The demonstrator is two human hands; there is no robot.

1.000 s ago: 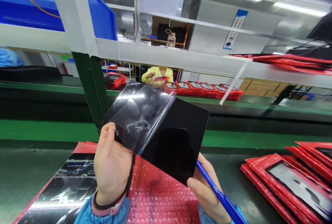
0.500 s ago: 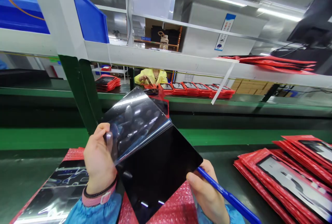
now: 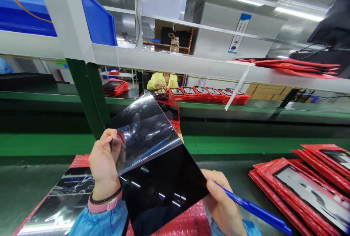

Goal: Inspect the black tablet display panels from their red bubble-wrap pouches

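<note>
Between my hands is a glossy black screen panel [image 3: 164,185], tilted up above the bench. A clear protective film [image 3: 147,130] is partly lifted off its upper half and folded back, with bubbles and reflections showing on it. My left hand [image 3: 105,159] pinches the film's left edge. With my right hand [image 3: 222,196] I grip the panel's right corner between thumb and fingers. A blue pen [image 3: 254,208] is also held in that hand, pointing down to the right. Under the panel lies red bubble wrap [image 3: 188,221].
At left, a film-covered black panel [image 3: 62,196] lies on red bubble wrap. Stacked red bubble bags [image 3: 306,188] with panels stand at right. Across a green ledge [image 3: 235,145], a person in yellow [image 3: 164,81] works beside more red stacks [image 3: 202,95]. A white post [image 3: 68,17] rises at left.
The film is lifted slightly further from the panel. The panel tilts a little differently, and my right hand and pen have shifted slightly right. The view has moved slightly.
</note>
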